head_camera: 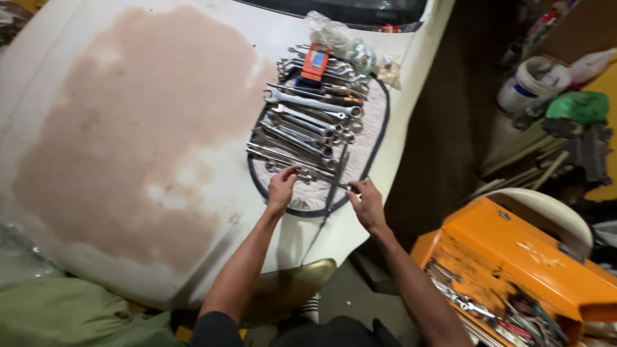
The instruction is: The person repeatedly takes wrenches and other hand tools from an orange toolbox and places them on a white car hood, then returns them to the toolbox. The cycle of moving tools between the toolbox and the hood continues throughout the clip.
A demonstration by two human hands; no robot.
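Your left hand (281,186) and right hand (366,202) both pinch one long spanner (315,175) at the near edge of the mat (376,128) on the sloping car bonnet (128,128), so a nudge could send neighbouring spanners (305,122) sliding off.

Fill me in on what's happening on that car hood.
A person stands at a white car hood where a row of wrenches lies on an oval mat. The left hand and right hand each touch an end of the nearest wrench. An open orange toolbox full of tools sits to the right.
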